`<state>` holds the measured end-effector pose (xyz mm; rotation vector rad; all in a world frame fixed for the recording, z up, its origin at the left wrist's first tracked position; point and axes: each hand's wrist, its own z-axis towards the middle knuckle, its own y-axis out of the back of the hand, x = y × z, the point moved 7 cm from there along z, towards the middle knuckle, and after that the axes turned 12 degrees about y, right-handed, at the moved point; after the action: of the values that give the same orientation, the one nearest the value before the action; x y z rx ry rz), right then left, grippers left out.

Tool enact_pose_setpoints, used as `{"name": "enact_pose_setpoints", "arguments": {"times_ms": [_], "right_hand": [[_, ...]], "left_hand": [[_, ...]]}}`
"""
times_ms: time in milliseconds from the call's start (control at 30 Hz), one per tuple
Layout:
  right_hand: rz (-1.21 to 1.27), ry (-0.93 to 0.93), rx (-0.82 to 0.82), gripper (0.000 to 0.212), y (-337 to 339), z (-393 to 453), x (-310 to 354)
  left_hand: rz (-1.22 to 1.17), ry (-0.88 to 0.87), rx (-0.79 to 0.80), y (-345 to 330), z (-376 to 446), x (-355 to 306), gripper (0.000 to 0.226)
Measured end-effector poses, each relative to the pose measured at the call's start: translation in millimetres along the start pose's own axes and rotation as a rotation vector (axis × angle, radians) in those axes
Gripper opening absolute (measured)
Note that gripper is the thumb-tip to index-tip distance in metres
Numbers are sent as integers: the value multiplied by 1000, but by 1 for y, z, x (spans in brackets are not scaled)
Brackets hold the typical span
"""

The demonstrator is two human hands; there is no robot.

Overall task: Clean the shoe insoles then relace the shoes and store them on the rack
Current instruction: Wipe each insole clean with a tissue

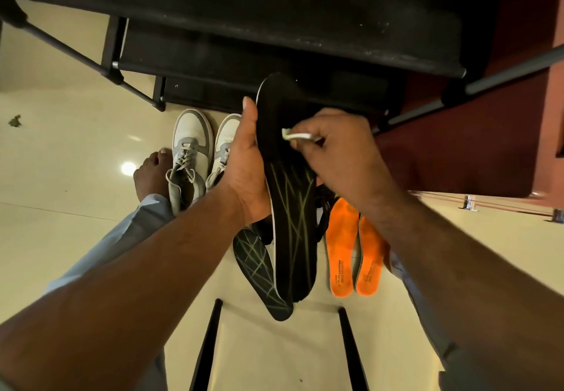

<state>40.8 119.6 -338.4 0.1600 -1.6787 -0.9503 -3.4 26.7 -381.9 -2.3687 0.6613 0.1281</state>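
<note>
Nearest, below both hands on the floor, lie a second black insole (262, 271) under the left hand and two orange insoles (354, 247) under the right wrist, side by side, heels toward the person.

Between the hands stands the insole (290, 195) being cleaned. The left hand (247, 174) grips its left edge at the middle, thumb up along the rim. Its long axis runs away from the person, heel near, toe far and raised. The right hand (338, 143) is just right of it, fingers curled round a brush (297, 136) whose pale head touches the upper half of the insole's face. I judge the next stroke runs along that long axis, the left hand bracing from behind.

Left of the left hand, a pair of white shoes (195, 152) stands on the floor, laces loose, a bare foot (152, 174) touching them. Whether they hold insoles cannot be told.

Beyond both hands rises the black rack (244, 24); the shelves seen hold no shoes
</note>
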Motion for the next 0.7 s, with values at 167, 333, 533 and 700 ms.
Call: {"name": "enact_pose_setpoints", "arguments": {"times_ms": [167,333,533,700], "right_hand": [[107,167,-22,12,-18,-9,26],[-149,269,40,17,-19,-6,17],[-148,258,17,15,-22,-8,26],[-201,309,75,18,-22,-9,24]], "left_hand": [[-62,-6,-45,12,0,-6,102],[-78,-33,-35,10,0,-9,99],[-63,-51,-62,13,1,-10,101],[-61,-49,-59,13,1,-11,101]]}}
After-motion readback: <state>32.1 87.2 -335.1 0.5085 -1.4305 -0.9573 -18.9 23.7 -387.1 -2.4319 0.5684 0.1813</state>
